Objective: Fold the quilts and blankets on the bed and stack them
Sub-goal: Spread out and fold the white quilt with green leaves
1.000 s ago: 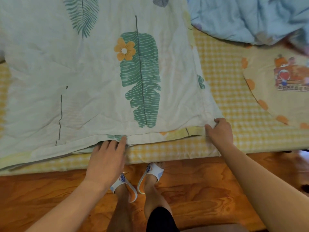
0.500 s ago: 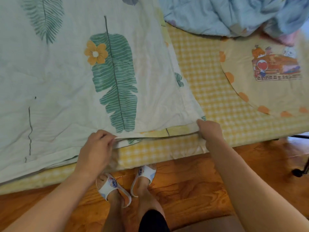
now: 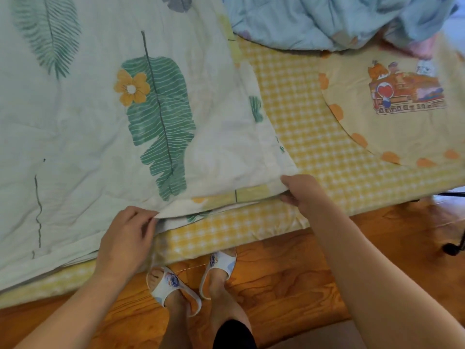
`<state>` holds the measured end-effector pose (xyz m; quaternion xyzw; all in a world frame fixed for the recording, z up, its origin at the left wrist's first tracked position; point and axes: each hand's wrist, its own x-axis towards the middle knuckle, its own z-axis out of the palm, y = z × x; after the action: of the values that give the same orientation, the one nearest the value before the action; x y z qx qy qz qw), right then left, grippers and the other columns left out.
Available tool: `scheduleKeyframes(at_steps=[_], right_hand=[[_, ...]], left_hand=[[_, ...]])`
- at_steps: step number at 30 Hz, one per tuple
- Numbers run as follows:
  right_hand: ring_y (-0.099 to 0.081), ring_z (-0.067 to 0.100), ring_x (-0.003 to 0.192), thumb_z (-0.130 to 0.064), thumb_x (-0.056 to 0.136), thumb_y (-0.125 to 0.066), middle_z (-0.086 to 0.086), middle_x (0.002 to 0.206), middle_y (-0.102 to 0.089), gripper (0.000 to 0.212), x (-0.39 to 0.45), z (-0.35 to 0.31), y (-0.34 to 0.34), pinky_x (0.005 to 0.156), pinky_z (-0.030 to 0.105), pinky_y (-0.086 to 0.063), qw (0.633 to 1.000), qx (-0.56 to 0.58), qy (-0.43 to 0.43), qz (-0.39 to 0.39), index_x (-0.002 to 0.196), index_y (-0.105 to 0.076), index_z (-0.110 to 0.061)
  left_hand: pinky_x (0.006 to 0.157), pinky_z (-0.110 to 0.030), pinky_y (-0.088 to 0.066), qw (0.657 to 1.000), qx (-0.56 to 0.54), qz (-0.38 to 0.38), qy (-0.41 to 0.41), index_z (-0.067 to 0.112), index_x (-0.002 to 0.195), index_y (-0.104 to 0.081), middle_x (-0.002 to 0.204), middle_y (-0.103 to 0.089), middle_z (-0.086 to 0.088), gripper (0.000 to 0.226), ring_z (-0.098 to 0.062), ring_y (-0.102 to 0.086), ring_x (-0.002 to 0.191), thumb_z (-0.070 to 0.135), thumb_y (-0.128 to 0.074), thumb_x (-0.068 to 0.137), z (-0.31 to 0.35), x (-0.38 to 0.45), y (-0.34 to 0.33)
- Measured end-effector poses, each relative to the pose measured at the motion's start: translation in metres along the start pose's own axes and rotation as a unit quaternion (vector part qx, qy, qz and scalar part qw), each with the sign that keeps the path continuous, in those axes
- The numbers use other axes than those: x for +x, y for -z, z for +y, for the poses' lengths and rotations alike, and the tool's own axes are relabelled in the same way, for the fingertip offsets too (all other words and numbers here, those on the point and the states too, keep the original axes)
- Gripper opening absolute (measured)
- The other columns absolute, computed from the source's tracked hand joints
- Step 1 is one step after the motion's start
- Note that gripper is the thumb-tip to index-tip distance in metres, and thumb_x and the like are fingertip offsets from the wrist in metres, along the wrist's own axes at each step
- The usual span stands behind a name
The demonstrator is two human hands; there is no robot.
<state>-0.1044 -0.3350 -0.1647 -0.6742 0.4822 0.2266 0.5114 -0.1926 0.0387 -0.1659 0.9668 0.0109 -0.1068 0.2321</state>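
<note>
leaf-print quilt [image 3: 105, 137]: spread on bed [image 3: 297, 127], near edge doubled | left hand [image 3: 125, 238]: curled, pinches near edge | right hand [image 3: 300, 191]: grips near corner | blue blanket [image 3: 314, 18]: rumpled at far side

I see open yellow checked sheet [image 3: 297, 117] between the leaf quilt [image 3: 100, 137] on the left and the cartoon blanket [image 3: 392, 127] on the right, a clear lane running from the near bed edge toward the far side. That lane ends at the crumpled blue quilt [image 3: 314, 18] heaped across the far right. Along the near edge, bare sheet shows between my left hand [image 3: 125, 238] and right hand [image 3: 299, 192].
</note>
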Motion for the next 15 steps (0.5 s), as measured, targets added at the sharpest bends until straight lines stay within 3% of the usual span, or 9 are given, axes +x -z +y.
scheduleKeyframes(at_steps=[2,5,9,13,15], right_hand=[[-0.068,0.024,0.078,-0.021,0.094,-0.064,0.012,0.099,-0.068,0.02,0.004,0.012,0.0,0.079,0.043,-0.062,0.999,-0.012,-0.028,0.039,0.092,-0.064,-0.001],[-0.064,0.027,0.068,-0.03,0.092,-0.062,0.008,0.081,-0.066,0.027,0.003,0.025,-0.004,0.065,0.039,-0.055,0.991,-0.081,0.033,0.104,0.078,-0.06,-0.008],[-0.062,0.024,0.067,-0.033,0.094,-0.058,0.01,0.083,-0.069,0.024,0.001,0.03,-0.011,0.057,0.03,-0.047,0.974,-0.125,0.085,0.167,0.08,-0.064,-0.014],[-0.058,0.02,0.064,-0.031,0.093,-0.058,0.008,0.088,-0.064,0.025,0.005,0.025,-0.013,0.052,0.028,-0.042,0.969,-0.163,0.071,0.171,0.079,-0.061,-0.01],[-0.061,0.024,0.074,-0.035,0.091,-0.061,0.005,0.089,-0.062,0.026,0.009,0.026,-0.013,0.057,0.029,-0.043,0.972,-0.165,0.067,0.154,0.092,-0.059,-0.009]], left_hand=[[0.074,-0.039,-0.051,0.999,0.022,-0.013,-0.021,0.013,0.103,-0.077,0.096,-0.064,0.0,0.015,-0.025,-0.06,0.093,0.012,-0.073,0.089,-0.002,-0.005,-0.006],[0.074,-0.041,-0.052,0.998,0.034,-0.018,-0.041,0.011,0.103,-0.076,0.096,-0.065,-0.003,0.016,-0.027,-0.059,0.092,0.01,-0.074,0.087,-0.005,-0.008,-0.012],[0.077,-0.04,-0.051,0.999,0.032,-0.007,-0.036,0.009,0.104,-0.074,0.099,-0.062,-0.004,0.015,-0.026,-0.056,0.094,0.01,-0.071,0.089,-0.003,-0.009,-0.014],[0.075,-0.04,-0.051,0.996,0.05,-0.007,-0.073,0.009,0.106,-0.07,0.102,-0.061,-0.005,0.016,-0.025,-0.055,0.094,0.015,-0.059,0.096,-0.006,-0.01,-0.017],[0.074,-0.041,-0.051,0.993,0.075,-0.024,-0.086,0.01,0.111,-0.068,0.106,-0.061,-0.006,0.023,-0.027,-0.054,0.095,0.022,-0.057,0.094,-0.011,-0.01,-0.02]])
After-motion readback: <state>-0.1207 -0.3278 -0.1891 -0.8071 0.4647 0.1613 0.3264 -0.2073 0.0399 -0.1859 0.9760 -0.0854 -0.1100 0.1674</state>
